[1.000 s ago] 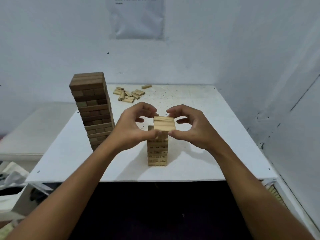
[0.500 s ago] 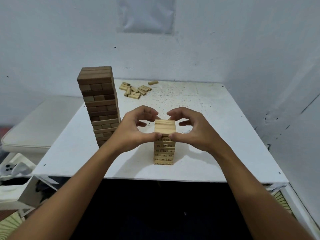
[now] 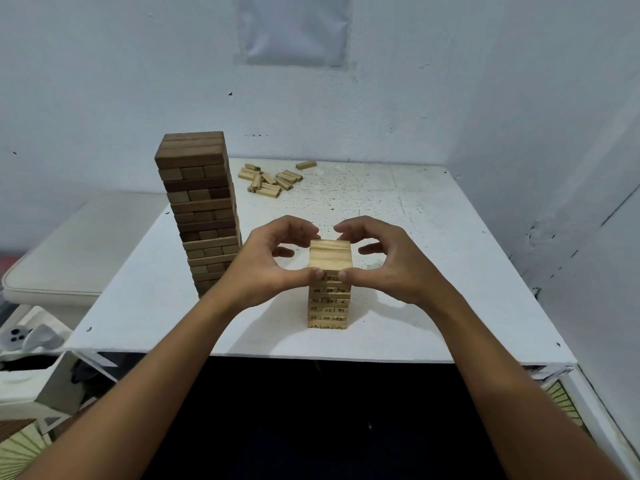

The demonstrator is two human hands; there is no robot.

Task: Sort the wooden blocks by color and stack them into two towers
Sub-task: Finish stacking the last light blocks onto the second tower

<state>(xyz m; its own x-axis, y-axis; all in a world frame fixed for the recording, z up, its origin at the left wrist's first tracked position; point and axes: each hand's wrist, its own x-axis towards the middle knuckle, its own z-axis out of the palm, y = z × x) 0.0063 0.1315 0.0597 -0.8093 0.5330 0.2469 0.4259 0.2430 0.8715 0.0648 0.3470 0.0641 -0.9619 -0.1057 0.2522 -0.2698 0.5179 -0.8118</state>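
Both hands grasp the top of our light tower near the desk's front edge: left hand and right hand pinch it from either side. Our taller dark tower stands left; loose light blocks lie behind.

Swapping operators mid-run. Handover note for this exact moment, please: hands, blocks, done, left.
Left hand and right hand: fingers curled round the top layer of the light tower, thumbs pinching its near face, apparently squaring it up.
Light tower: near the front middle of the white table, short, numbered block ends facing you.
Dark tower: to the left, much taller, upright.
Loose light blocks: a pile at the far edge, one more lying apart beside it.
Done: dark tower looks complete; no dark blocks loose.
Left: stack the loose light blocks onto the light tower.
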